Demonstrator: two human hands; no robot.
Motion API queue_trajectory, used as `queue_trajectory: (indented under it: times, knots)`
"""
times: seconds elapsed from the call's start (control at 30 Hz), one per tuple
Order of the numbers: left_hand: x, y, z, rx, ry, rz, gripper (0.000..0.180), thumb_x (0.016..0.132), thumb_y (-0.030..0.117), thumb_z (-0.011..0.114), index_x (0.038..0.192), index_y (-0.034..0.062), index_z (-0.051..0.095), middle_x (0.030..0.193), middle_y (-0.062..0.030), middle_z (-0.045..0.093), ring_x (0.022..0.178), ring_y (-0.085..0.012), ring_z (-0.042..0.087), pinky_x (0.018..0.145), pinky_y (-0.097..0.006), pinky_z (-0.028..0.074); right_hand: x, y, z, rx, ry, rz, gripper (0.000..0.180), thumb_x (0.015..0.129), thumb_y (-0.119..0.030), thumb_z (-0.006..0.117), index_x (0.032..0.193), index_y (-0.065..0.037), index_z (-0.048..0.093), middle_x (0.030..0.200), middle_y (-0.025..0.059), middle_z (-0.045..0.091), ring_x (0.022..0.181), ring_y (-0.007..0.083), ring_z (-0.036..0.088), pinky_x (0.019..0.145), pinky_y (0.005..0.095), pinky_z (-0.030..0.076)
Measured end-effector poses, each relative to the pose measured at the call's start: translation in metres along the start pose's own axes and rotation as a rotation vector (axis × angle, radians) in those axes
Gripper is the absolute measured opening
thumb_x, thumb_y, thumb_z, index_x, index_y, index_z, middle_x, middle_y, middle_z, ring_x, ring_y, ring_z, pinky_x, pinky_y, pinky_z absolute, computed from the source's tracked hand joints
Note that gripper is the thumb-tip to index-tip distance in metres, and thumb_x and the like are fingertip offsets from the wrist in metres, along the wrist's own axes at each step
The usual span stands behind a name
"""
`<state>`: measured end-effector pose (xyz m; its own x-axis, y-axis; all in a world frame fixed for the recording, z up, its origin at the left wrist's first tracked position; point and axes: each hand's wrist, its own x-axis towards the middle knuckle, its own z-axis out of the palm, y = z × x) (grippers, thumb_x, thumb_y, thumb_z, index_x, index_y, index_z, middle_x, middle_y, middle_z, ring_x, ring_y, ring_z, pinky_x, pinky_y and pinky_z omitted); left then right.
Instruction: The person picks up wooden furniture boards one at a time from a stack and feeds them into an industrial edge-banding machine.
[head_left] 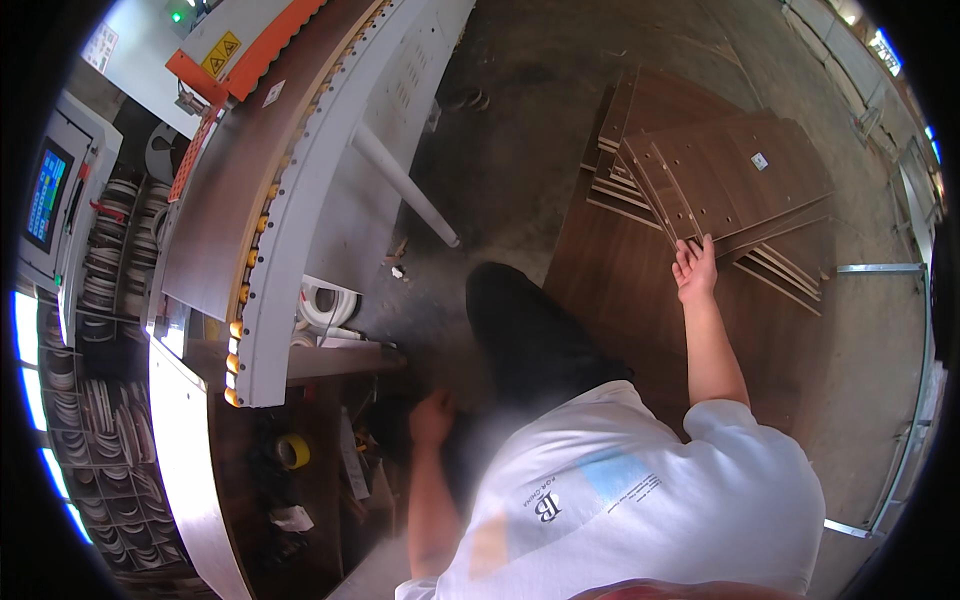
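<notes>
At nine o'clock a control screen (47, 195) glows on a grey cabinet, with rolls of edge tape (108, 250) racked beside it where the machine can draw on them; the racks run out of view at the rim. Toward eleven o'clock a long brown board (235, 170) lies on the machine's curved grey feed bed (330, 150), flat against a row of yellow rollers (240, 300), which looks like the line it travels along. Under the bed, near seven o'clock, a yellow tape roll (292, 451) sits in a dark shelf whose other contents are too dim to name. The left hand (432, 418) is low at six o'clock, blurred, close to the shelf edge; I cannot tell whether it is clenched or grasping anything. The right hand (696, 268), at two o'clock, reaches with spread fingers and grasps the near corner of the top drilled panel (735, 170), which rests on a fanned stack of brown panels (690, 300) on the floor, offset so each edge can be caught. A dark shape (530, 335) at the centre hides part of the floor
</notes>
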<state>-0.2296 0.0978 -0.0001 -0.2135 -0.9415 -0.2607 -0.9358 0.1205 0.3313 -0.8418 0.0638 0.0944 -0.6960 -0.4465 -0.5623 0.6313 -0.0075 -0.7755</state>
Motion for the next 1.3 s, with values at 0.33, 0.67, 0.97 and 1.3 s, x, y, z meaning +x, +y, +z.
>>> queue_trajectory:
  times: [0.33, 0.67, 0.97, 1.3]
  knots:
    - [-0.006, 0.017, -0.012, -0.06, 0.056, -0.005, 0.031, 0.096, 0.041, 0.063, 0.112, 0.0157, 0.072, 0.104, -0.0187, 0.073, 0.099, -0.041, 0.069, 0.084, -0.051, 0.055, 0.045, -0.022, -0.013, -0.052, 0.105, 0.004, 0.038, 0.098, -0.052, 0.066, 0.101, -0.014, 0.066, 0.092, -0.0003, 0.075, 0.055, 0.0009, 0.054, 0.046, 0.0169, 0.035]
    - [0.009, 0.048, -0.02, -0.336, 0.251, 0.188, 0.027, 0.096, 0.025, 0.07, 0.113, 0.0051, 0.073, 0.1, -0.0173, 0.076, 0.094, -0.0311, 0.074, 0.081, -0.039, 0.057, -0.019, 0.006, -0.02, -0.222, -0.113, -0.008, 0.039, 0.097, -0.048, 0.069, 0.093, -0.01, 0.066, 0.064, -0.0056, 0.051, 0.046, 0.0031, 0.04, 0.041, 0.0173, 0.031]
    - [0.066, 0.297, -0.083, -1.475, -0.467, -0.057, 0.042, 0.106, 0.029, 0.056, 0.132, -0.0038, 0.059, 0.127, -0.0191, 0.067, 0.121, -0.0255, 0.063, 0.103, -0.037, 0.049, -0.114, 0.093, -0.009, -0.382, -0.633, 0.293, 0.034, 0.102, -0.039, 0.064, 0.103, -0.006, 0.071, 0.072, 0.0028, 0.063, 0.06, 0.0108, 0.059, 0.052, 0.0244, 0.045]
    - [0.098, 0.314, -0.043, -1.552, -0.65, -0.215, 0.039, 0.105, 0.021, 0.059, 0.133, -0.005, 0.053, 0.126, -0.0185, 0.065, 0.116, -0.033, 0.066, 0.1, -0.044, 0.053, -0.092, 0.076, -0.034, -0.671, -0.827, 0.215, 0.077, 0.105, -0.066, 0.031, 0.118, 0.0, 0.069, 0.085, 0.008, 0.074, 0.061, 0.0105, 0.061, 0.055, 0.0224, 0.043]
